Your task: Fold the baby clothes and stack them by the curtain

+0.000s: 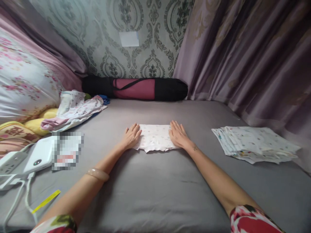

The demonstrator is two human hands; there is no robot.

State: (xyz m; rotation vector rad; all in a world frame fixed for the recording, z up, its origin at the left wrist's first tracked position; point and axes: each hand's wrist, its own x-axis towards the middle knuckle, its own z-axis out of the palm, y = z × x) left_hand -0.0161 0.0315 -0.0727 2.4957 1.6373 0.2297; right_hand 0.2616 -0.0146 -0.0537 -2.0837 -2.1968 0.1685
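A pale pink cloth (155,137) with small faint prints lies folded into a flat rectangle on the grey sheet (155,187). Its near edge is uneven and wavy. My left hand (132,136) lies flat over its left end, with the fingers pointing away from me. On the right end rests my right hand (178,134), also flat, its fingers stretched out. Neither hand grasps the cloth; both press down on it from above.
To the right is a stack of folded printed cloths (257,144). Crumpled garments (80,106) lie at the left, near a white power bank (41,153), a power strip (13,161) and a yellow strip (47,200). A black and maroon roll bag (134,89) lies along the wall.
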